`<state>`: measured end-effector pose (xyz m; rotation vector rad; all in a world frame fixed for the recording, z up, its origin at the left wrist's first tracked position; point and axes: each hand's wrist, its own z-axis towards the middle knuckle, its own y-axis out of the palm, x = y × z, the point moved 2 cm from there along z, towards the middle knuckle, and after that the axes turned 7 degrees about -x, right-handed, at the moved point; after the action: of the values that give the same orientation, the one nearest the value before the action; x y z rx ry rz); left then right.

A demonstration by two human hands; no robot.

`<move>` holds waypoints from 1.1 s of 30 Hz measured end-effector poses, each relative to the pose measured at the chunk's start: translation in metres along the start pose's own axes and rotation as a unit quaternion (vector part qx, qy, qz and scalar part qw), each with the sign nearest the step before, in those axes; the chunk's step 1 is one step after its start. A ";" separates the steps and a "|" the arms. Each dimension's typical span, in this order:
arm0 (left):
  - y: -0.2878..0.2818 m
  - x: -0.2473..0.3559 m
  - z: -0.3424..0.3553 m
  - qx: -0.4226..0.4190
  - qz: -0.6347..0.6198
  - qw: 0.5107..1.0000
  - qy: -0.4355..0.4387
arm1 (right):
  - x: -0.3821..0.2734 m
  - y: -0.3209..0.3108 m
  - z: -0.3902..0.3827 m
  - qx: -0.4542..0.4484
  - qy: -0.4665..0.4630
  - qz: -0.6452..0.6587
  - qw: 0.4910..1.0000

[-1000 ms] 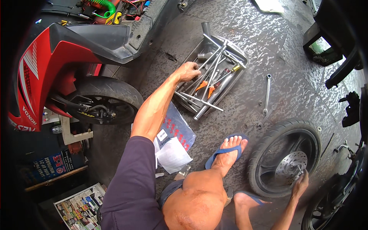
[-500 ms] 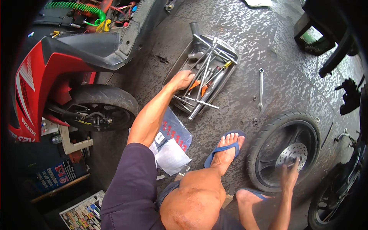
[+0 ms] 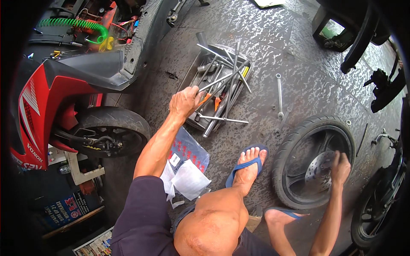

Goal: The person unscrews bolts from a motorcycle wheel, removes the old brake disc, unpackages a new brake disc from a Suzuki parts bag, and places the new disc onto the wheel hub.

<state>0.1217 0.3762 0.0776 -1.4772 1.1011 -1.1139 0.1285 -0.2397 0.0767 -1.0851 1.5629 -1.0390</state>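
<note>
My left hand (image 3: 186, 102) is closed round the end of a long metal T-handle wrench (image 3: 220, 80) at the near left side of a grey tool tray (image 3: 194, 68). The wrench lies slanted across other T-handle wrenches, orange-handled tools (image 3: 207, 99) and a yellow-handled screwdriver (image 3: 244, 71). At the right, my right hand (image 3: 341, 167) is held above a motorcycle wheel (image 3: 284, 164) lying flat, over the right edge of its brake disc (image 3: 318, 168). The fingers of that hand are curled, and anything inside them is hidden.
A combination wrench (image 3: 279, 96) lies between tray and wheel, a smaller spanner (image 3: 284, 120) beside it. Papers and a plastic packet (image 3: 190, 149) rest near my blue-sandalled foot (image 3: 247, 168). A red motorbike (image 3: 36, 111) stands left; another wheel (image 3: 371, 213) is at lower right.
My left hand has closed on a T-handle wrench and lifted it across the other tools. My right hand has moved from the wheel's hub to the disc's right edge, its fingers now curled.
</note>
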 end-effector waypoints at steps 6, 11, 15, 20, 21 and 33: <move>0.024 0.014 -0.016 0.045 -0.064 0.991 -0.111 | 0.085 0.024 -0.016 -0.030 0.278 0.286 0.917; 0.019 0.018 -0.021 0.038 -0.067 0.991 -0.109 | 0.071 0.021 -0.082 0.047 0.063 0.091 0.993; -0.001 0.021 -0.035 0.057 0.013 0.991 -0.118 | 0.036 0.018 -0.116 -0.050 0.087 0.090 0.991; -0.022 0.019 -0.043 0.036 0.061 0.996 -0.046 | 0.006 0.026 -0.114 -0.007 -0.180 0.035 0.983; -0.032 0.013 -0.041 0.014 0.074 0.997 -0.014 | 0.000 0.023 -0.102 -0.014 -0.202 0.032 0.979; -0.036 -0.009 -0.050 -0.065 -0.095 0.990 -0.079 | 0.076 0.017 -0.002 0.061 0.001 -0.022 0.998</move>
<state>0.0755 0.3817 0.1190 -1.7714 0.9526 -1.0484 0.1104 -0.3085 0.0441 -1.0394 1.4635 -1.1499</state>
